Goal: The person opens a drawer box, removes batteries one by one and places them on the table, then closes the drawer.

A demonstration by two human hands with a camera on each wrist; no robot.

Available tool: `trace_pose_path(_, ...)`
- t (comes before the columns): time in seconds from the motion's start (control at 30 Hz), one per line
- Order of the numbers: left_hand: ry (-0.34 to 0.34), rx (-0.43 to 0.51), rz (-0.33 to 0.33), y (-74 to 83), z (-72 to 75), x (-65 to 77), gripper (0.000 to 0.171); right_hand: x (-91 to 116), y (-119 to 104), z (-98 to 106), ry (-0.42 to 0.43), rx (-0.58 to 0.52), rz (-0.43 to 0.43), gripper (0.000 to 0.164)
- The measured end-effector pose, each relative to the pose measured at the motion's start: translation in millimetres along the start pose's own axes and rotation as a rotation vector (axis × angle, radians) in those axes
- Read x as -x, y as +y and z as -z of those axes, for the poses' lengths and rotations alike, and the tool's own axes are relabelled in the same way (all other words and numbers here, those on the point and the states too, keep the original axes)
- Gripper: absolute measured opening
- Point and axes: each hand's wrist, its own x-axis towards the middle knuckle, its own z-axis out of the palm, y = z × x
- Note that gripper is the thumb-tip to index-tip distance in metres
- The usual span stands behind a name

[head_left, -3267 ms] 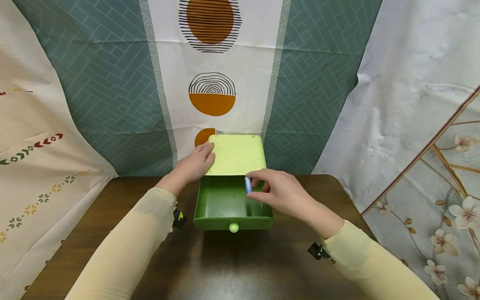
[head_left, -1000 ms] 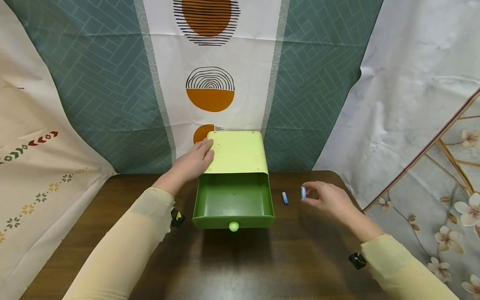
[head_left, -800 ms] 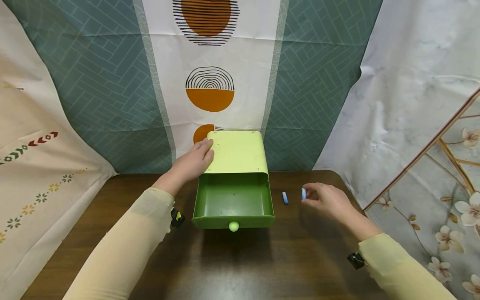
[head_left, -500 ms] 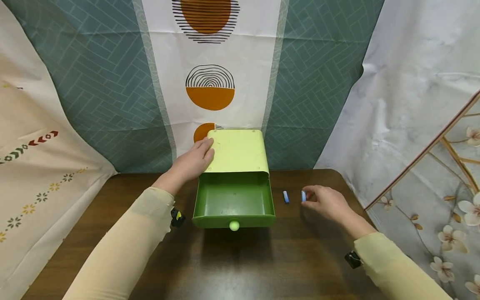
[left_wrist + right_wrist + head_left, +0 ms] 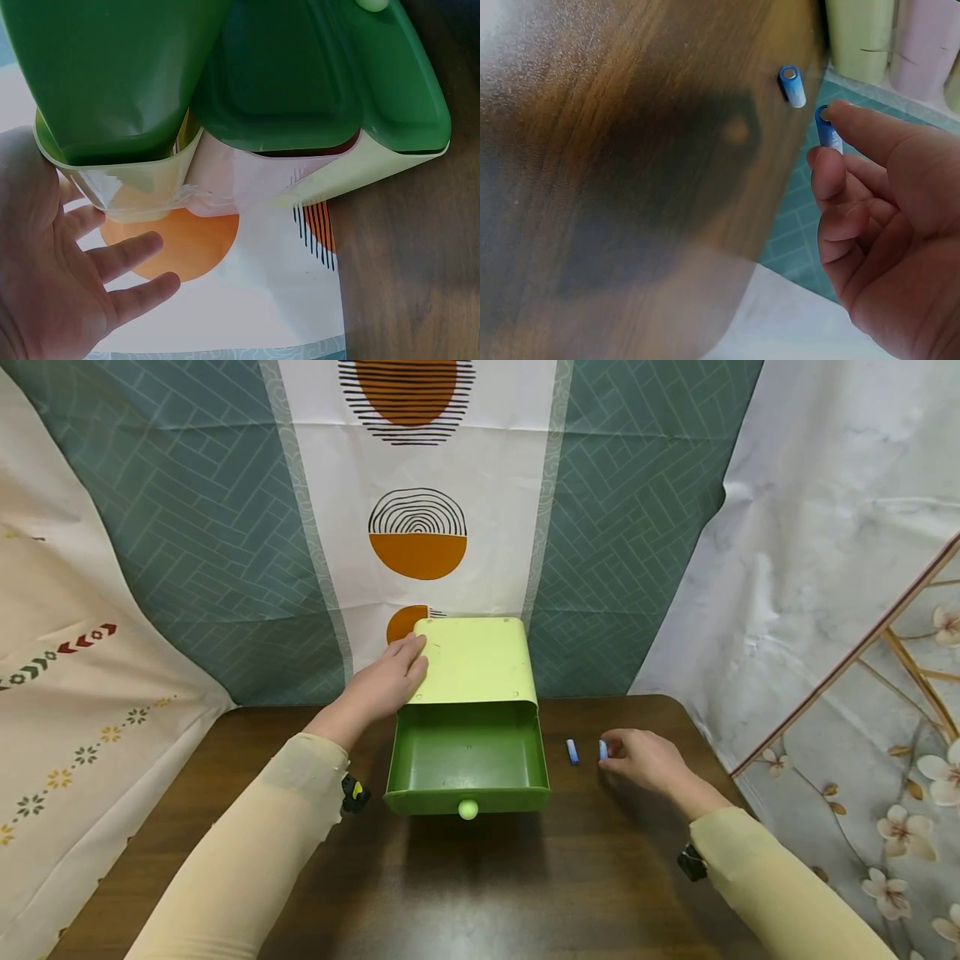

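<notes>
My right hand [image 5: 647, 762] pinches a small blue-and-white battery [image 5: 603, 750] between thumb and fingers, close over the table right of the drawer box. In the right wrist view the held battery [image 5: 826, 129] shows its metal end. A second, similar battery [image 5: 572, 752] lies on the table between that hand and the box. The box has a pale yellow-green top [image 5: 474, 660], and its green top drawer [image 5: 468, 804] is pulled out with nothing visible inside. My left hand [image 5: 384, 683] rests at the top's left edge, its fingers extended [image 5: 124, 256] in the left wrist view.
In the left wrist view, lower green drawers [image 5: 281, 75] sit pushed in within pink and pale shells. The dark wooden table [image 5: 480, 893] ends at a patterned cloth backdrop [image 5: 420, 560], with more cloth hanging on both sides.
From over the drawer, my right hand has moved right, and one battery now lies on the table. Lately that hand sank slightly towards the table with the other battery. My left hand stayed put.
</notes>
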Motion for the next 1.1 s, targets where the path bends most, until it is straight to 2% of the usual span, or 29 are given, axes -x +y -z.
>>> trace_pose_path(0.7, 0.003, -0.009, -0.003, -1.0, -0.5, -0.6, 0.067, -19, 11, -15, -0.088, -0.022, 0.039, 0.043)
trace_pose_path(1.1, 0.005, -0.006, -0.004, -1.6, -1.1, -1.2, 0.066, -31, 15, -22, -0.142, -0.060, -0.004, 0.047)
